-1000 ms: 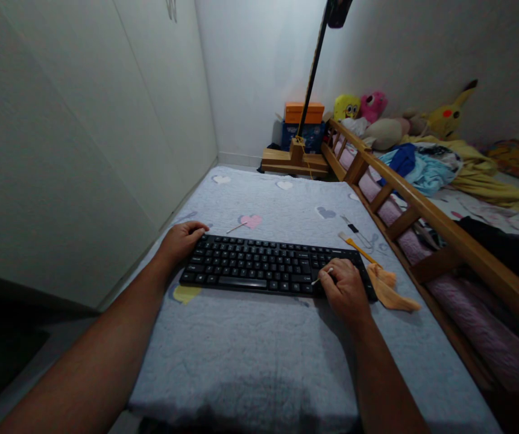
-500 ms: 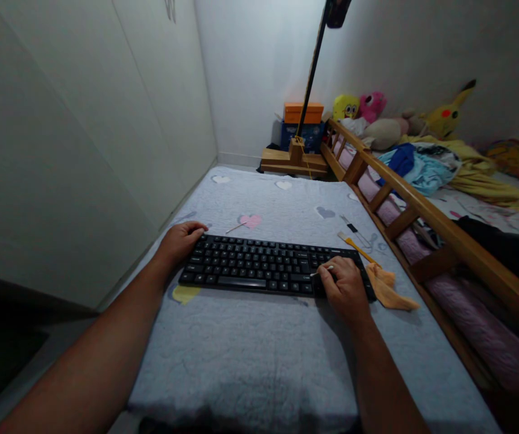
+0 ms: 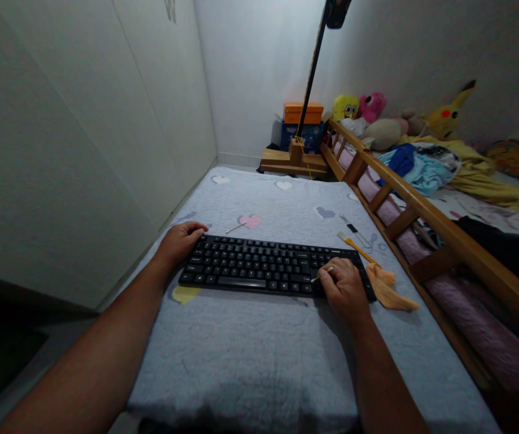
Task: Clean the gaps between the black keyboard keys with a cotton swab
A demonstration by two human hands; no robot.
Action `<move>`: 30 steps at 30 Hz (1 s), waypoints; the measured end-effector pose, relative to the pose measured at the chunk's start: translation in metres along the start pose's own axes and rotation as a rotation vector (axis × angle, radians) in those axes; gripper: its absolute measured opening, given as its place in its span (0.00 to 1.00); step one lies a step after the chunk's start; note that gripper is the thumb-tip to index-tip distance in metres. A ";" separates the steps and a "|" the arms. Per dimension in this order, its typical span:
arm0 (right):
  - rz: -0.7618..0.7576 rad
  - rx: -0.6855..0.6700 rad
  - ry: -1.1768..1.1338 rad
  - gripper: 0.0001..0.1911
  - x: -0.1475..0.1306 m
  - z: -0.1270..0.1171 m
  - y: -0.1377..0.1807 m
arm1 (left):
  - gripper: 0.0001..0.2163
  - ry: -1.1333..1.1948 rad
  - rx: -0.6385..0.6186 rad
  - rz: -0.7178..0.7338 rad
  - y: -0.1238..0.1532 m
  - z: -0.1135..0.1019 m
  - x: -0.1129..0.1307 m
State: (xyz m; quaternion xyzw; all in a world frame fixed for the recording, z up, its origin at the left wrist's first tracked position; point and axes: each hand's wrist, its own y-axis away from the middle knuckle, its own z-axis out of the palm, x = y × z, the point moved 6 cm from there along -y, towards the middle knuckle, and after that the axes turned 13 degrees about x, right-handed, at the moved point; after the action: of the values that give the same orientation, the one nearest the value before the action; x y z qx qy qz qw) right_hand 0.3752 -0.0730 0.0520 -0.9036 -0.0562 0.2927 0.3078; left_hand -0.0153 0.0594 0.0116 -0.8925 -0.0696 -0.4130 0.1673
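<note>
A black computer keyboard lies on a bed-like surface with a pale blue quilted cover. My left hand grips the keyboard's far left corner, thumb on top. Over the number pad, my right hand pinches a cotton swab, whose lower tip reaches down among the keys near the right end. The part of the swab inside the fingers is hidden. Beyond the keyboard, a second cotton swab rests beside a pink heart in the cover's pattern.
Right of the keyboard lie a crumpled orange cloth, a yellow-handled brush and a thin clear tool with a black band. A wooden bed rail runs along the right. A dark pole on a wooden base stands behind.
The swab's tip in my right hand has shifted slightly toward me along the keys. My left hand and the keyboard have stayed put.
</note>
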 end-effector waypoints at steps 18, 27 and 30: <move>-0.025 0.029 -0.002 0.12 -0.004 0.001 -0.001 | 0.17 -0.031 0.000 0.000 0.002 -0.002 0.004; -0.055 -0.003 -0.050 0.12 -0.015 0.009 -0.001 | 0.16 -0.007 0.005 0.010 0.002 -0.002 0.004; -0.056 -0.006 -0.050 0.11 -0.016 0.010 0.000 | 0.16 -0.002 0.006 0.002 0.002 -0.002 0.003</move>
State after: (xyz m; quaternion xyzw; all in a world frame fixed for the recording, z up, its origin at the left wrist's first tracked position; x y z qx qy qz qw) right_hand 0.3568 -0.0721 0.0532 -0.8950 -0.0903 0.3061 0.3116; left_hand -0.0139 0.0573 0.0147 -0.8926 -0.0703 -0.4116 0.1700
